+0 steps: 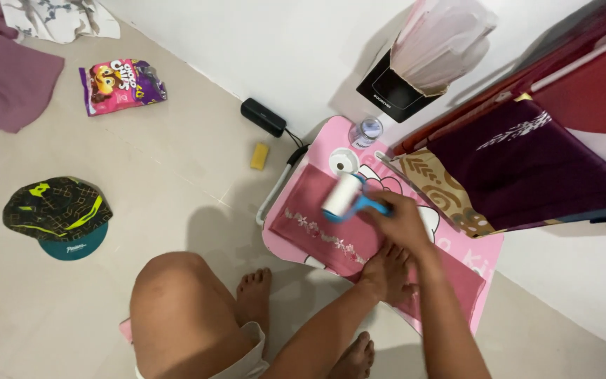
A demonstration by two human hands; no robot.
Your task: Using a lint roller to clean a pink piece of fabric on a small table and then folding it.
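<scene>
Right hand [402, 222] clenched around blue handle of lint roller [343, 196]; white roll rests on pink cloth [317, 228], upper part. Left hand [388, 272] flat, fingers spread, pressing the cloth's near-right portion. Cloth lies across small pink folding table [482, 249] against white wall. Clear plastic bottle [366, 131] stands at table's far edge. On floor, left: cap [57, 214] with dark patterned crown and teal brim, snack bag [120, 84] farther off, yellow block [259, 156] near black box [263, 116]. Maroon garments [527, 161] hang at right.
</scene>
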